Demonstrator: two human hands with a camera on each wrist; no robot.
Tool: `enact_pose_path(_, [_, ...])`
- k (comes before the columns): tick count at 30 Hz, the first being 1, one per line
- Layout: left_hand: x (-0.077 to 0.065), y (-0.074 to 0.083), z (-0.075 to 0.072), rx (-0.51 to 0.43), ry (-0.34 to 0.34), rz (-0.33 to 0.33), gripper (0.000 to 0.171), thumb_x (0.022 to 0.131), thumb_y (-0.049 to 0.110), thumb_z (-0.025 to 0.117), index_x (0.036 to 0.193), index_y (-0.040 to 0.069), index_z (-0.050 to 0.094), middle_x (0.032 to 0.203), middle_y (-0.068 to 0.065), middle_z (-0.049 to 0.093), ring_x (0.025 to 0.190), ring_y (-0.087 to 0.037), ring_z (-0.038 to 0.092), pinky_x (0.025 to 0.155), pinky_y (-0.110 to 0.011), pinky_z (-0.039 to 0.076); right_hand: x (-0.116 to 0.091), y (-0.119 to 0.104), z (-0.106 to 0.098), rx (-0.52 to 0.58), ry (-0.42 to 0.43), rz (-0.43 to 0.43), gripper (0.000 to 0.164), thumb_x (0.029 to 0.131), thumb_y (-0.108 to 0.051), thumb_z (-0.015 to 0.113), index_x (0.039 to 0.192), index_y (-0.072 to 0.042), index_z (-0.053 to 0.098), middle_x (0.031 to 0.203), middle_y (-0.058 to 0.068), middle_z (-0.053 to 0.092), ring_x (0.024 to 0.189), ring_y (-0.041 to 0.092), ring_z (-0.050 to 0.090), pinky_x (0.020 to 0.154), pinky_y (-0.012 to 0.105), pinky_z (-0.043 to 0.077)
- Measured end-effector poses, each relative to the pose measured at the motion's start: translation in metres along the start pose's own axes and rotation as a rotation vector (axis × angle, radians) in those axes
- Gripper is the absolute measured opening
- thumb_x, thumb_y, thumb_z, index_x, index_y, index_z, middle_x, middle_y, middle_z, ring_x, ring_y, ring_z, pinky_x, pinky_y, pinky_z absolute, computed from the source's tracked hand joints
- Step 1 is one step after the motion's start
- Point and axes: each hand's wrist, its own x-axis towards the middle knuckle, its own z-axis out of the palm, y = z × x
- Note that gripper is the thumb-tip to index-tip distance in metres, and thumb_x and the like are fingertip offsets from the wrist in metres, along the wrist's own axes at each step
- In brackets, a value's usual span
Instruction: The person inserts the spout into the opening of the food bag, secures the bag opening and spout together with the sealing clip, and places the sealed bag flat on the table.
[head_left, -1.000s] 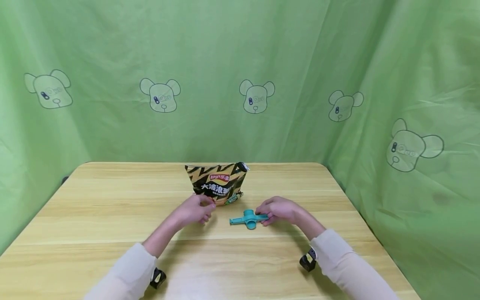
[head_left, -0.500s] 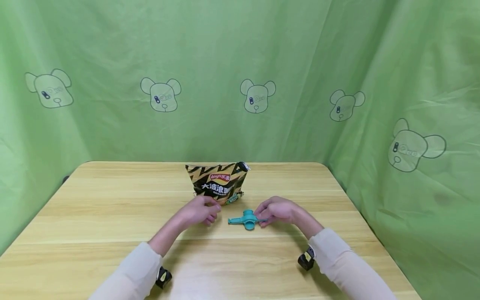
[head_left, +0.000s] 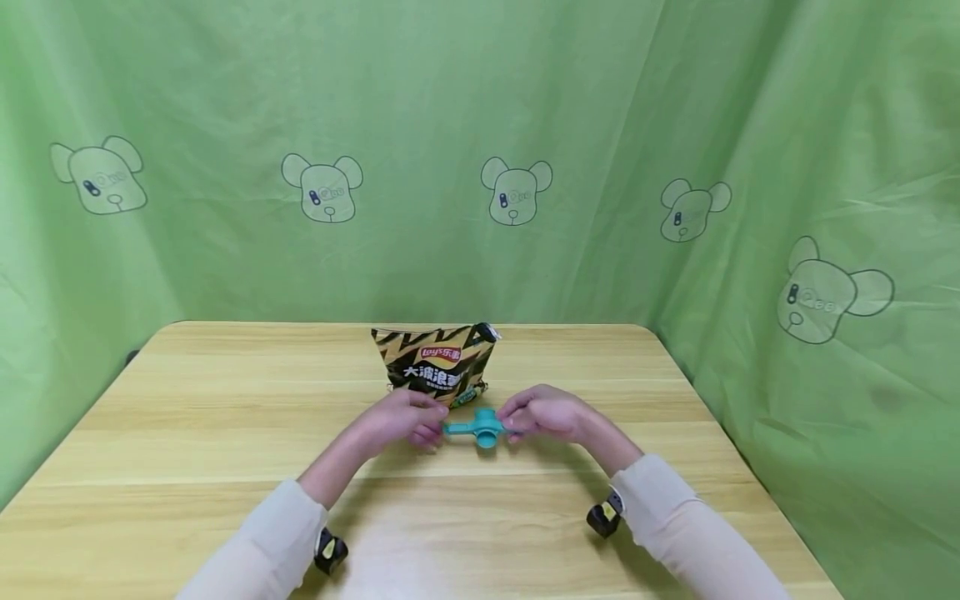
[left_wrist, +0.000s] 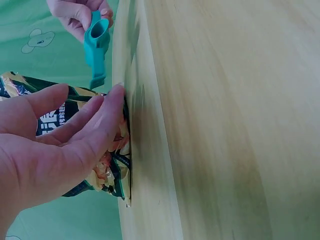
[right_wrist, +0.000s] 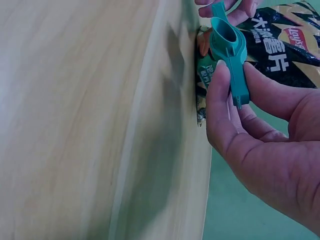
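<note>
Black-and-gold chip bag, contents hidden, stands beyond a teal clip; only the right wrist view bares the end the right hand pinches; the left hand extends loosely, empty.

Soft shadows + faint glare on tbl

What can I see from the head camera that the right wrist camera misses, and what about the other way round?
Only the head view: the pale sleeves, the black devices at the wrists and the bear drawings on the green curtain.

Only the right wrist view, clearly: thumb and finger of the right hand on either side of the teal clip.

Both: that hand and clip, the left hand, snack bag and wooden table.
</note>
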Motion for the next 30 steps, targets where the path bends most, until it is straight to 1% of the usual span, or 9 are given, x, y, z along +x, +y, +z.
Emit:
enact_pose_path(4, [0.0,0.001,0.0,-0.042,0.004,0.005,0.034,0.101,0.012,0.059,0.124,-0.014,0.06,0.109,-0.034,0.069,0.095,-0.042,0.073,0.085,-0.045,0.063,0.001,-0.002,0.001,0.01,0.003,-0.02,0.032,0.095,0.003,0.058,0.124,0.018,0.057,0.1,0.011,0.067,0.092,0.025,0.068,0.095,0.037,0.059])
enact_pose_path(10, [0.002,0.001,0.0,-0.054,0.057,0.009,0.023,0.098,0.006,0.062,0.115,-0.009,0.067,0.107,-0.033,0.07,0.097,-0.042,0.072,0.086,-0.044,0.063,0.004,-0.005,0.005,0.014,0.013,-0.036,0.035,0.096,0.001,0.059,0.127,0.017,0.056,0.105,0.013,0.067,0.095,0.026,0.067,0.1,0.039,0.057])
enact_pose_path(13, [0.003,0.001,0.001,-0.066,0.077,0.007,0.021,0.096,0.003,0.063,0.114,-0.009,0.068,0.107,-0.033,0.07,0.099,-0.043,0.072,0.086,-0.042,0.063,0.006,-0.008,0.007,0.02,0.014,-0.049,0.038,0.095,0.002,0.058,0.129,0.018,0.054,0.107,0.014,0.067,0.097,0.027,0.068,0.101,0.041,0.056])
enact_pose_path(17, [0.004,0.001,0.001,-0.071,0.096,0.024,0.022,0.096,0.001,0.063,0.114,-0.01,0.068,0.108,-0.033,0.07,0.099,-0.043,0.071,0.084,-0.039,0.063,0.007,-0.011,0.008,0.018,0.003,-0.052,0.04,0.095,0.003,0.058,0.131,0.02,0.052,0.106,0.013,0.067,0.095,0.025,0.068,0.099,0.039,0.057])
enact_pose_path(21, [0.003,0.002,-0.002,-0.084,0.094,0.035,0.023,0.095,0.001,0.064,0.114,-0.01,0.068,0.108,-0.034,0.069,0.099,-0.043,0.072,0.084,-0.038,0.063,0.007,-0.017,0.01,0.006,-0.017,-0.034,0.038,0.096,0.0,0.059,0.129,0.018,0.055,0.101,0.009,0.068,0.094,0.023,0.067,0.098,0.04,0.057])
enact_pose_path(24, [0.003,0.004,-0.003,-0.09,0.086,0.041,0.023,0.095,0.001,0.064,0.115,-0.011,0.068,0.11,-0.034,0.069,0.1,-0.043,0.071,0.085,-0.039,0.063,0.006,-0.022,0.012,-0.011,-0.03,-0.021,0.035,0.098,-0.008,0.061,0.125,0.014,0.06,0.098,0.005,0.069,0.092,0.02,0.066,0.097,0.04,0.057])
enact_pose_path(27, [0.002,0.006,-0.004,-0.071,0.068,0.049,0.025,0.094,0.001,0.065,0.115,-0.011,0.068,0.111,-0.034,0.068,0.1,-0.044,0.071,0.085,-0.039,0.063,0.007,-0.025,0.015,-0.025,-0.046,-0.018,0.035,0.101,-0.015,0.06,0.123,0.011,0.062,0.096,0.003,0.071,0.09,0.017,0.066,0.093,0.034,0.057])
enact_pose_path(30, [0.002,0.006,-0.004,-0.052,0.05,0.05,0.025,0.094,0.002,0.065,0.116,-0.011,0.068,0.111,-0.034,0.069,0.1,-0.044,0.071,0.085,-0.038,0.063,0.01,-0.026,0.018,-0.028,-0.059,-0.025,0.036,0.102,-0.018,0.06,0.123,0.011,0.062,0.094,0.001,0.072,0.088,0.014,0.068,0.089,0.029,0.057])
